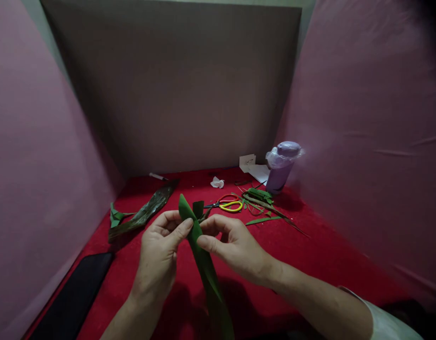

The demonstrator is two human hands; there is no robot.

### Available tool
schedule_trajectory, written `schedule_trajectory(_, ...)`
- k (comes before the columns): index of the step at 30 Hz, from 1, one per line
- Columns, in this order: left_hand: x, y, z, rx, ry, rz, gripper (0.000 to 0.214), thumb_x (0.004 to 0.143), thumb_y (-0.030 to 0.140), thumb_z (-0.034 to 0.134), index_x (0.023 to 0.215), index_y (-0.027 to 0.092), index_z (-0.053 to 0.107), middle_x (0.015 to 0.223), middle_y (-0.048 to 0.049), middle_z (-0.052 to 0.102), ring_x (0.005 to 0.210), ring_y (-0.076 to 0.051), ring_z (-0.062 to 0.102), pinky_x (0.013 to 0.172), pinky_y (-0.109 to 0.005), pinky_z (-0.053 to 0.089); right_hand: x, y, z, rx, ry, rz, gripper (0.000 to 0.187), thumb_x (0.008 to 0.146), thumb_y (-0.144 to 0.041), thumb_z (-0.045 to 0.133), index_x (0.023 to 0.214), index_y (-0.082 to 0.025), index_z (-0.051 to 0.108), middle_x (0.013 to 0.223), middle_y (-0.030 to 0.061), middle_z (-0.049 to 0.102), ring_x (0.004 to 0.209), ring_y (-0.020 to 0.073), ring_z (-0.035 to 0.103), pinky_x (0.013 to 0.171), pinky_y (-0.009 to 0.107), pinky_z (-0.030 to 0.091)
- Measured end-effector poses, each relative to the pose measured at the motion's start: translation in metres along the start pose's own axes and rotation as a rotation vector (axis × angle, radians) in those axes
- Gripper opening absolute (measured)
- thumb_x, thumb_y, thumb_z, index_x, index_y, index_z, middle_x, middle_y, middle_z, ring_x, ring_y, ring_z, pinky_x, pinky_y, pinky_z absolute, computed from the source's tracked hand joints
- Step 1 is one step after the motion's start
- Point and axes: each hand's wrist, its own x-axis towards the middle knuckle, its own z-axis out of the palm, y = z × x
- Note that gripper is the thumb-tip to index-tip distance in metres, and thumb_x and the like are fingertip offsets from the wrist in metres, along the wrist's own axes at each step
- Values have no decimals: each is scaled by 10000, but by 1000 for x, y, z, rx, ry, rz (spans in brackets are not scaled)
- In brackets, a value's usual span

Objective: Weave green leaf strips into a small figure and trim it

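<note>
A long green leaf (205, 267) runs from between my hands down toward the lower edge of the view. My left hand (160, 252) pinches it near its pointed upper end, thumb lying on the front. On the other side, my right hand (235, 243) grips the same leaf at its right edge between thumb and fingers. A dark, square-ended strip (198, 208) sticks up behind the leaf, close to the right fingertips. Just beyond my hands lie scissors (230, 205) with one red and one yellow handle loop.
Leaf scraps and stems (260, 198) lie at right before a purple tumbler (280, 167) wrapped in plastic. Dark leaves in clear plastic (147, 210) and a black case (74, 293) are at left. Crumpled tissue (217, 182), a white pen (157, 176) and cards (257, 173) sit farther back. Panels enclose the red cloth.
</note>
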Motion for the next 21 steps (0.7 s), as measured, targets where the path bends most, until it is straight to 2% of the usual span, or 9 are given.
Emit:
schedule_trajectory(2, 0, -3, 0, -23, 0, -11, 226, 550, 197, 837, 703, 167, 673, 672, 18, 674, 643, -100, 607, 632, -186, 479, -1, 5, 4, 45, 28, 33, 128, 775, -295, 671, 783, -175, 626, 745, -1, 644, 672, 123, 566, 604, 238, 439)
schedule_trajectory(5, -2, -6, 0, -55, -73, -67, 233, 583, 218, 823, 772, 169, 695, 744, -4, 692, 708, -121, 624, 673, -199, 487, -4, 8, 6, 35, 86, 48, 141, 762, -272, 671, 710, -178, 578, 667, -21, 599, 596, 107, 528, 554, 229, 418)
schedule_trajectory(9, -4, -7, -5, -64, -174, -144, 206, 633, 233, 790, 815, 159, 727, 814, -44, 714, 724, -137, 621, 689, -218, 496, -8, 5, 3, -110, 114, 6, 86, 782, -227, 639, 720, -195, 590, 684, -11, 618, 613, 119, 543, 568, 239, 414)
schedule_trajectory(13, -3, -7, -6, -65, -159, -138, 160, 622, 217, 794, 761, 161, 738, 756, -34, 714, 712, -136, 627, 690, -205, 498, -13, 1, 3, -259, 146, -27, 61, 778, -211, 642, 724, -210, 614, 667, -12, 619, 603, 127, 534, 566, 251, 403)
schedule_trajectory(17, -4, -7, -6, -98, -129, -164, 186, 579, 222, 824, 736, 170, 740, 709, -26, 712, 689, -140, 646, 635, -185, 498, -17, -2, 7, -107, 88, -3, 91, 805, -300, 643, 785, -212, 630, 710, -11, 627, 637, 126, 546, 592, 249, 428)
schedule_trajectory(21, -7, -8, -8, -115, -121, -167, 197, 588, 219, 822, 765, 176, 748, 732, -27, 723, 700, -134, 650, 662, -184, 508, -17, -4, 7, 25, 112, 57, 165, 796, -296, 626, 679, -186, 593, 634, -15, 577, 581, 113, 505, 541, 240, 422)
